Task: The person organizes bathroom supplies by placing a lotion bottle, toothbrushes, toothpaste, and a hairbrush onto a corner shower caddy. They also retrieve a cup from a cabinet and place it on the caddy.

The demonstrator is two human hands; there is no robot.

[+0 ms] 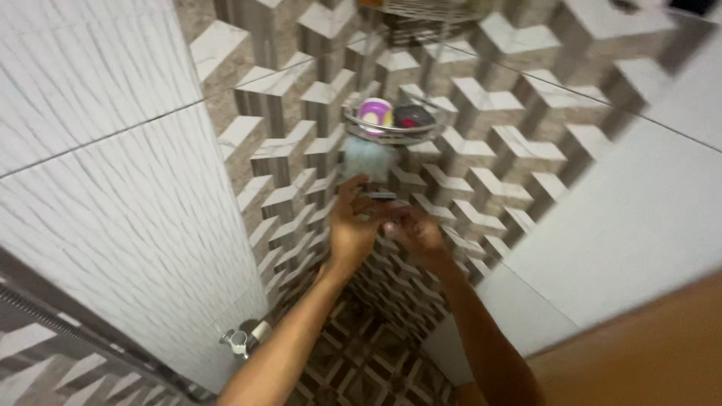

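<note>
Where tiled walls meet: left hand [352, 224] and right hand [414, 231] together, both pinching small dark object [382, 196]; pale blue puff [368, 156] and wire basket [391, 129] just above.

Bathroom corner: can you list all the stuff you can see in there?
wire corner shelf: one, silver metal, in the wall corner above the hands
purple-lidded tub: one, purple and white, on the shelf, left side
dark item: one, black with some red, on the shelf, right side; too blurred to identify
bath puff: one, pale blue-green, hanging under the shelf
small flat object: one, dark, at the fingertips; kind unclear
wall tap: one, chrome, low on the left wall
second shelf: one, metal, top edge
left hand: one, raised, fingers by the small object
right hand: one, beside the left
</note>
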